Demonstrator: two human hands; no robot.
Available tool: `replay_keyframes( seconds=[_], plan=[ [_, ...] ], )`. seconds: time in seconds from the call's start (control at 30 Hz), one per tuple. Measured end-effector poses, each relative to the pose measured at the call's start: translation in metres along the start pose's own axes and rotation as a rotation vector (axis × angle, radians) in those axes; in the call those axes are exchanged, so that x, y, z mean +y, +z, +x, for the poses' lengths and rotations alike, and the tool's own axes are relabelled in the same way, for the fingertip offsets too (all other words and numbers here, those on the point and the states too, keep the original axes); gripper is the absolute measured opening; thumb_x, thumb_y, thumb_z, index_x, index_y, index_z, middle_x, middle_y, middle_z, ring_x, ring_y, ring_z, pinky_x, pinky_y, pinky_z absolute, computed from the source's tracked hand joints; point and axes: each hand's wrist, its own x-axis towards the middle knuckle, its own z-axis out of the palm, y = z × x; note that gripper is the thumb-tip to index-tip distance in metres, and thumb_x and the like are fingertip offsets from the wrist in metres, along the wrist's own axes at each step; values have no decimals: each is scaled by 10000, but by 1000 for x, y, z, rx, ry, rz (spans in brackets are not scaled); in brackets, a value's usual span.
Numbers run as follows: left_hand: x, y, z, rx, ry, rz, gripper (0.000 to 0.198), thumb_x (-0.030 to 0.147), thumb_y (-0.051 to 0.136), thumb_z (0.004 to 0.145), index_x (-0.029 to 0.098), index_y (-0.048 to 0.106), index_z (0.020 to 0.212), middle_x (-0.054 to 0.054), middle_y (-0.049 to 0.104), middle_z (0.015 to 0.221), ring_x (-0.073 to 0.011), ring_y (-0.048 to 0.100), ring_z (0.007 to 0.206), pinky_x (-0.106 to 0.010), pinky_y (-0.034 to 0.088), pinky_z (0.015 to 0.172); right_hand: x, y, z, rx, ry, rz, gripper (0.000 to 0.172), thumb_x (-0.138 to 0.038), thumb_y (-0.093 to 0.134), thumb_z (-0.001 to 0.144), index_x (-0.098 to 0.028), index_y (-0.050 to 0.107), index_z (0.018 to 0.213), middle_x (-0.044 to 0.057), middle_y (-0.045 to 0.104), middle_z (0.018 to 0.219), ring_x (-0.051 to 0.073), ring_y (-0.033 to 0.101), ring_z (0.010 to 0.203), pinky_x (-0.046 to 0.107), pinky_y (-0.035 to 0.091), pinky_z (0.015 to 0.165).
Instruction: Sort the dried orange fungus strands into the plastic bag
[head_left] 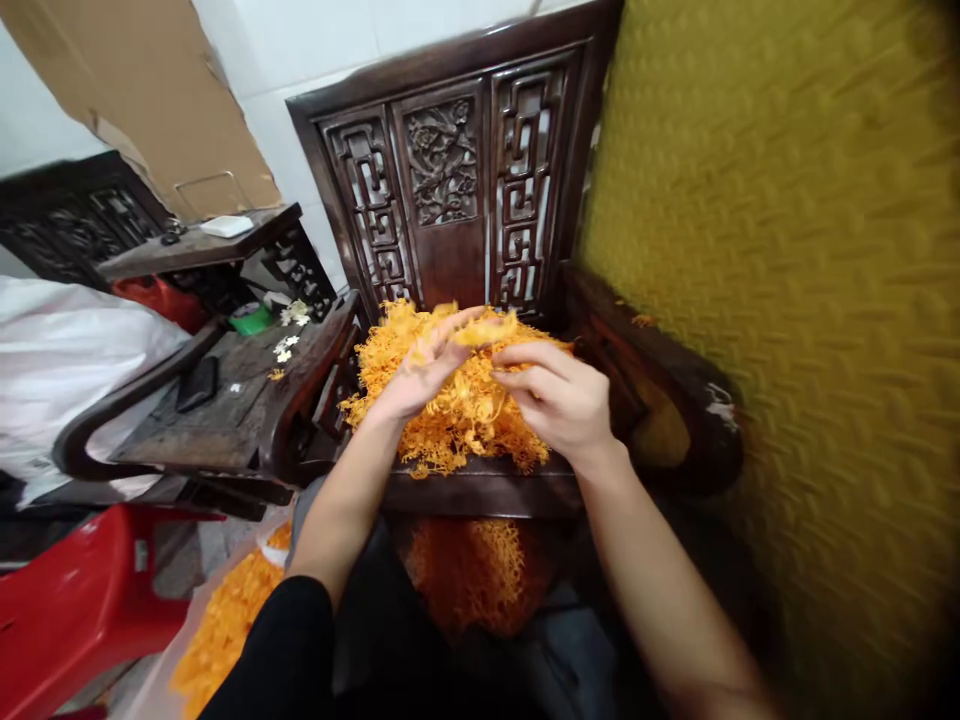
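Observation:
A heap of orange, lacy, branching pieces (457, 430) covers the seat of a dark carved wooden chair (480, 492). Above the heap, my left hand (427, 368) has its fingers stretched to the right, holding a blurred yellow-orange piece (491, 330) along them. My right hand (562, 395) faces it from the right, thumb and fingers pinched close to that piece. Whatever sits between the right fingertips is too small to make out.
Left of me stand a wooden side table (195, 425) with a black phone (198, 384) and green tape (251, 318), a red plastic stool (82, 590) and a bag of orange pieces (232, 610). A yellow textured surface (787, 250) rises close on the right.

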Motion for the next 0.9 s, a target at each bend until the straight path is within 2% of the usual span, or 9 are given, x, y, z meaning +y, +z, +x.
replay_keyframes(
  seconds=[0.07,0.13,0.27,0.33,0.47,0.53,0.63,0.73,0.9],
  plan=[
    [-4,4,1,0,-57,-127,618,697,664,883,226,702,1282,-117,774,1211,-265,717,1188,-437,579,1045,1,5,-3,-222,29,10,229,-73,604,929,-249,750,923,63,786,1091,228,759,989,413,628,871],
    [-12,4,0,75,-176,-177,468,624,736,852,193,758,1033,-93,792,1048,-246,736,1063,-414,589,989,2,5,-3,-382,98,29,230,-77,594,942,-238,755,975,67,780,1137,232,760,1022,422,622,919],
    [-23,6,-9,80,-330,-180,374,555,760,833,183,717,827,-53,757,897,-171,681,785,-320,577,732,-2,-5,2,-455,226,64,175,-172,701,934,-248,768,1077,56,790,1125,251,752,1051,466,593,991],
    [-25,10,-13,70,-335,-127,333,501,733,861,191,669,760,-40,733,854,-154,650,735,-296,556,675,-5,-6,4,-372,316,82,140,-269,753,921,-246,769,1058,60,780,1078,244,745,1000,454,607,929],
    [-23,23,-14,-13,-350,-109,252,395,644,900,198,624,745,-21,679,770,-144,632,690,-293,566,656,-3,7,3,38,546,206,182,-338,807,867,-226,665,884,67,740,1099,203,730,954,327,609,711],
    [-18,26,-13,-95,-380,-170,173,338,607,896,200,649,801,-19,693,766,-149,662,683,-308,583,667,-1,14,0,160,637,292,236,-320,824,842,-232,608,880,47,744,1022,183,729,866,296,589,637],
    [-9,25,-15,-164,-334,-225,84,258,627,854,204,690,858,-29,749,814,-177,742,815,-354,613,840,1,20,-2,176,740,369,253,-303,854,797,-236,635,906,9,714,838,164,689,694,297,575,569],
    [-1,22,-18,-189,-291,-316,104,282,684,854,199,710,912,-53,785,882,-201,767,909,-392,593,975,-1,19,-1,194,773,357,235,-301,861,784,-233,708,950,17,732,835,180,694,710,334,600,615],
    [-4,26,-18,-99,-360,-381,276,399,837,783,203,675,890,-21,753,808,-171,743,729,-364,617,808,2,11,1,181,626,267,143,-290,834,819,-247,824,955,55,761,1017,218,717,983,406,612,883]
  ],
)
